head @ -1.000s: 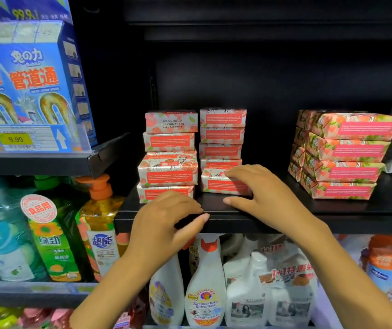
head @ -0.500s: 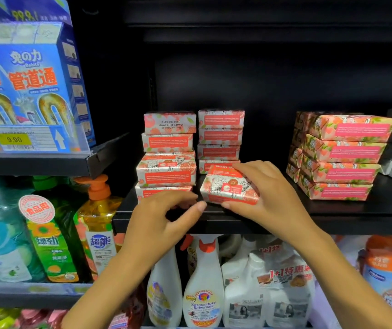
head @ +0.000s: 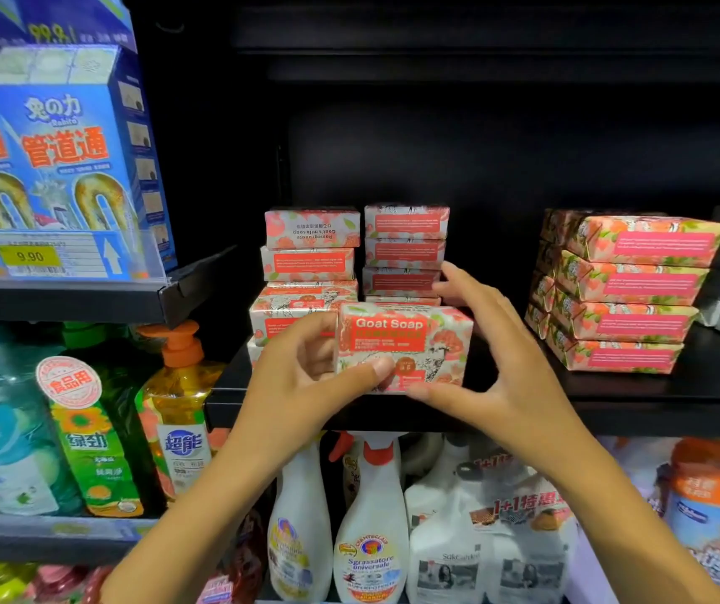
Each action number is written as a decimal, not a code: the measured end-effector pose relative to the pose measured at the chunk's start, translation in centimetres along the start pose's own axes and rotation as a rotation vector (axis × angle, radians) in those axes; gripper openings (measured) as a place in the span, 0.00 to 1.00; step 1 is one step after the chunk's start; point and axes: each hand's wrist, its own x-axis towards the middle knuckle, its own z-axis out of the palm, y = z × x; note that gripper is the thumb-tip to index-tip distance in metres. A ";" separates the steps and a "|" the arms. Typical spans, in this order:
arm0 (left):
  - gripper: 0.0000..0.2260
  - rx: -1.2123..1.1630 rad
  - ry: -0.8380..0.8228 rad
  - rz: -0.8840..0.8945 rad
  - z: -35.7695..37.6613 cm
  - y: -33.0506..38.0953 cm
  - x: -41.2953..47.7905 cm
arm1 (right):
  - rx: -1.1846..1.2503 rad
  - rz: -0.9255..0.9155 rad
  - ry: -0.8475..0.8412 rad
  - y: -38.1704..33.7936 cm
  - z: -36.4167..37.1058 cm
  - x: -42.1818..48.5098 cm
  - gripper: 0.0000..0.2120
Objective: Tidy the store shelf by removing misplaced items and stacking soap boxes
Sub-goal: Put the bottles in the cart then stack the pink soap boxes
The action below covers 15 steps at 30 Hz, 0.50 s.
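The Goat Soap box [head: 404, 346] is white with coral-pink flowers, black sketch lines and a red-orange label lettered in white. The stacked soap boxes [head: 628, 294] at the right carry pink labels among peach blooms and green leaves. The shelf [head: 654, 398] is black. The drain cleaner boxes [head: 66, 159] are blue with orange characters.

Both my arms reach up and forward, forearms converging from the bottom of the view. My left hand [head: 301, 385] grips the soap box [head: 410, 337] by its left end, thumb laid across the front face, fingers curled behind. My right hand [head: 506, 377] takes the right end, thumb stretched along the lower edge, fingers arched over the top and back. Palms face each other, thumb tips close together.
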 end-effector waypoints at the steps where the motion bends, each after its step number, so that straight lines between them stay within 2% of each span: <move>1: 0.16 0.016 0.005 0.020 -0.1 -0.1 -0.1 | 0.110 0.064 0.008 -0.1 -0.3 -0.1 0.40; 3: 0.18 0.028 0.012 0.054 -0.1 -0.3 -0.3 | 0.208 0.097 0.013 -0.1 -0.6 -0.2 0.33; 6: 0.22 -0.011 0.007 0.080 0.1 -0.4 -0.3 | 0.138 0.019 0.055 -0.4 -0.4 -0.4 0.23; 9: 0.29 -0.100 0.001 0.032 0.1 0.0 -0.3 | 0.064 -0.065 0.145 -0.7 -0.2 -0.5 0.17; 11: 0.32 -0.089 -0.004 0.000 0.0 0.1 -0.3 | -0.003 -0.155 0.185 -0.5 0.0 -0.6 0.16; 15: 0.29 -0.012 -0.042 -0.018 -0.1 0.4 -0.1 | -0.058 -0.278 0.211 -0.1 0.4 -0.8 0.17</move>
